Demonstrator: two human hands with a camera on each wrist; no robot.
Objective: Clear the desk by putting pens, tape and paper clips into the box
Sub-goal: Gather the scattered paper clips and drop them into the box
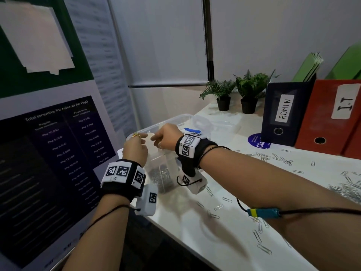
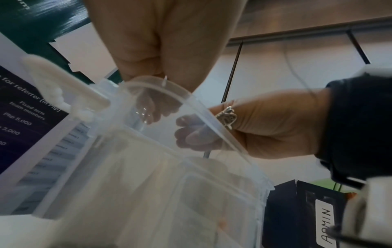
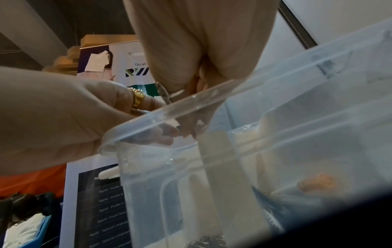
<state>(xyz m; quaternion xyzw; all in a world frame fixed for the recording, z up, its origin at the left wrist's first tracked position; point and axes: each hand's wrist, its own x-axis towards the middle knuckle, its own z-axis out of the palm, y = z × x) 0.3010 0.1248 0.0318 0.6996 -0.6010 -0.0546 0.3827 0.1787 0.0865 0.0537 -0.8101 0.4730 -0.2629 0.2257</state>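
While both hands (image 1: 148, 141) hover over the box (image 1: 175, 122), curled fingers (image 2: 148, 70) pinch paper clips (image 2: 165, 80).

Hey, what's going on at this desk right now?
A person is tidying paper clips into a clear plastic box. Both the left hand and right hand are over its open top, fingers pinched together. A pile of clips already lies inside; many loose clips remain on the desk.

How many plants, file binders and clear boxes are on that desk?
Potted plants: 2
File binders: 2
Clear boxes: 1
Total: 5
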